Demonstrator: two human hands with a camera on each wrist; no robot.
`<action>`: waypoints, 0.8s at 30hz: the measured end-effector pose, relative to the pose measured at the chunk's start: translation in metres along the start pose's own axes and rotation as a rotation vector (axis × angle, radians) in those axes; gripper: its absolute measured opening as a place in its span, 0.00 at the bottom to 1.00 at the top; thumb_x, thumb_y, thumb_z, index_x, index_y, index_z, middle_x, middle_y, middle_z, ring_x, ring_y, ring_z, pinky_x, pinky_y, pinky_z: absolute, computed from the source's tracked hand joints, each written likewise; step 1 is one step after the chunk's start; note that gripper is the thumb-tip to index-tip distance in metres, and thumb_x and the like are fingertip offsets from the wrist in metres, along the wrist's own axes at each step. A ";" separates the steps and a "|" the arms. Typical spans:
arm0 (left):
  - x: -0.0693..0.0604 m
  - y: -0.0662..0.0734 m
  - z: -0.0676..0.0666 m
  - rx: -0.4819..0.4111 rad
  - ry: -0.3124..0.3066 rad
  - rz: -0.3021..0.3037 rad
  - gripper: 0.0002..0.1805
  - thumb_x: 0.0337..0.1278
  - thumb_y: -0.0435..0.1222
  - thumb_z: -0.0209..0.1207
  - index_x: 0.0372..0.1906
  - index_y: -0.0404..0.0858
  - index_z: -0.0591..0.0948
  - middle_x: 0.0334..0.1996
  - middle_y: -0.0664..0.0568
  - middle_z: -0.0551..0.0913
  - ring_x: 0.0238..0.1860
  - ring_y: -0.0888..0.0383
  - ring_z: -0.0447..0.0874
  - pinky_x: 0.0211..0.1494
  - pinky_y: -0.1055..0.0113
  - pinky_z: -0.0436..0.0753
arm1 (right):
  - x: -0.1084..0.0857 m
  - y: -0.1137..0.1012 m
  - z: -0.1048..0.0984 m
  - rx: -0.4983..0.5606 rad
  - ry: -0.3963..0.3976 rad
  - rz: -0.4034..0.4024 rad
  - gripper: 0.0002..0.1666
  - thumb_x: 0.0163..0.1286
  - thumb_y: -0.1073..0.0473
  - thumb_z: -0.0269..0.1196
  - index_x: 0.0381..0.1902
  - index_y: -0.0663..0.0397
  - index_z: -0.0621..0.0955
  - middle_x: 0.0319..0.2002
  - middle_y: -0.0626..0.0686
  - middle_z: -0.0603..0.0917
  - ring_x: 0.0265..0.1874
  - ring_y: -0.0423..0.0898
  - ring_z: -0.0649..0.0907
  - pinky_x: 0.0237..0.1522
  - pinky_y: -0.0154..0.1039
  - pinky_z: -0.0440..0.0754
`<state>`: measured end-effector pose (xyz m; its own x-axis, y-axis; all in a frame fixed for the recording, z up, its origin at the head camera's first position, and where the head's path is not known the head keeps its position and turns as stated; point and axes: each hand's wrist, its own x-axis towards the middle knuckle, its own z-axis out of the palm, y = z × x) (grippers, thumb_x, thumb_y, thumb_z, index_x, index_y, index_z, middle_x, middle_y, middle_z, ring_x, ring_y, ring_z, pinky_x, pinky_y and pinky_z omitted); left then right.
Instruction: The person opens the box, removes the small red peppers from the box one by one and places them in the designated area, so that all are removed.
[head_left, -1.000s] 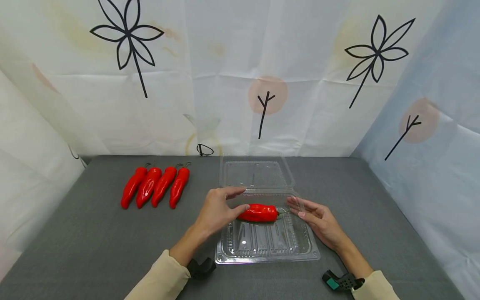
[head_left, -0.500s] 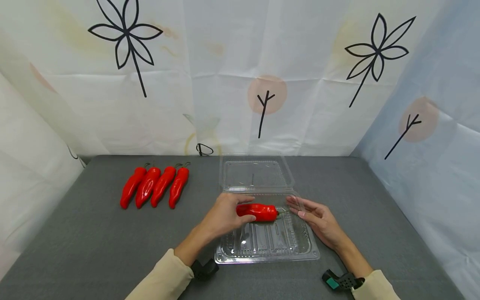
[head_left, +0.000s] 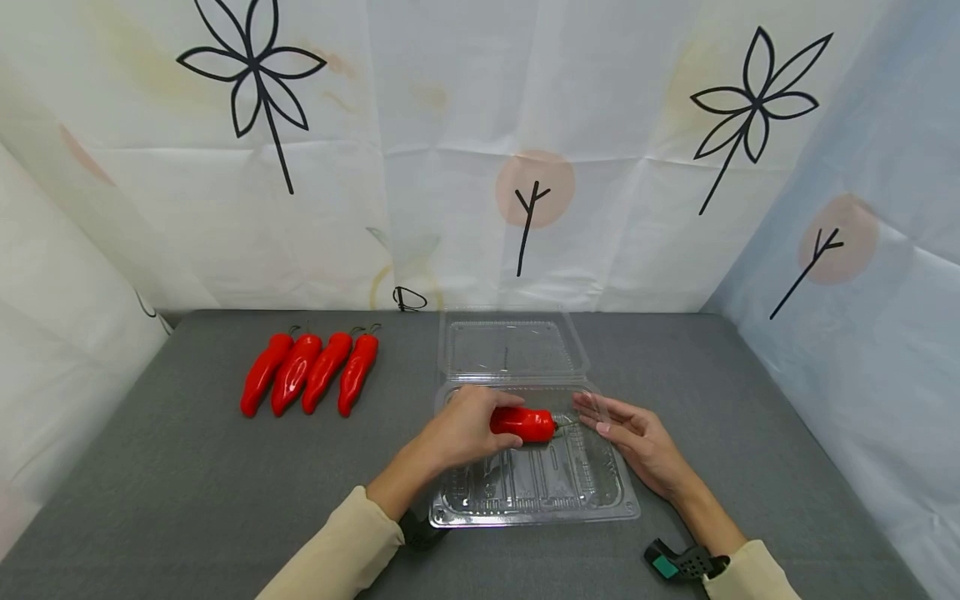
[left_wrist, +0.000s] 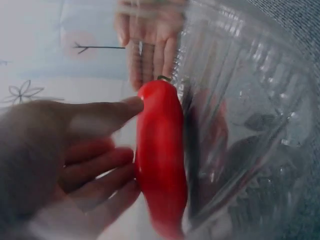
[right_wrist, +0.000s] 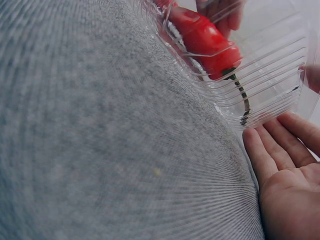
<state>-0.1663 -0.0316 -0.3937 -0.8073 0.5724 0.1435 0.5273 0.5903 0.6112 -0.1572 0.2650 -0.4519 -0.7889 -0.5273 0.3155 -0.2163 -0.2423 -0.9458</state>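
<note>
A long red pepper (head_left: 531, 426) with a thin green stem lies sideways in the base of a clear plastic clamshell container (head_left: 536, 518). My left hand (head_left: 463, 427) reaches in from the left and holds the pepper between thumb and fingers, hiding its tapered end. Up close in the left wrist view, the thumb meets the pepper (left_wrist: 161, 145) near its stem end. At the container's right wall rests my right hand (head_left: 637, 440), fingers nearly straight. The right wrist view has its fingertips touching the ribbed clear wall (right_wrist: 280, 95), just beyond the pepper's stem.
The container's lid (head_left: 513, 346) lies folded back behind the base. Several more red peppers (head_left: 298, 373) lie side by side at the table's back left. Grey cloth (head_left: 187, 500) covers the table, and printed white fabric (head_left: 442, 150) stands along the back and sides.
My left hand has moved right and lower along the pepper, its thumb and fingers closing in on it. The right hand and the container have stayed in place.
</note>
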 end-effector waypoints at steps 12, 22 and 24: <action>0.006 0.002 0.007 0.047 -0.045 -0.018 0.28 0.48 0.35 0.77 0.56 0.33 0.85 0.50 0.47 0.88 0.48 0.55 0.85 0.53 0.62 0.83 | 0.000 0.000 -0.001 -0.007 0.022 0.031 0.29 0.78 0.75 0.47 0.72 0.82 0.57 0.73 0.71 0.65 0.72 0.51 0.70 0.70 0.42 0.68; 0.007 0.004 0.010 0.034 -0.093 -0.067 0.27 0.45 0.35 0.79 0.55 0.39 0.87 0.47 0.51 0.89 0.40 0.62 0.82 0.44 0.69 0.81 | 0.000 -0.001 0.000 0.013 -0.004 0.009 0.28 0.78 0.75 0.45 0.73 0.81 0.57 0.73 0.67 0.66 0.72 0.50 0.70 0.70 0.40 0.67; 0.007 0.004 0.010 0.029 -0.081 -0.058 0.26 0.46 0.34 0.78 0.55 0.38 0.87 0.46 0.51 0.89 0.39 0.61 0.82 0.44 0.68 0.81 | 0.000 -0.002 0.000 0.012 -0.003 0.011 0.28 0.78 0.75 0.46 0.73 0.81 0.57 0.73 0.67 0.66 0.72 0.50 0.70 0.70 0.40 0.67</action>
<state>-0.1673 -0.0197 -0.3979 -0.8129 0.5806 0.0445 0.4890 0.6392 0.5936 -0.1571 0.2651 -0.4502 -0.7897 -0.5320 0.3056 -0.2010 -0.2463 -0.9481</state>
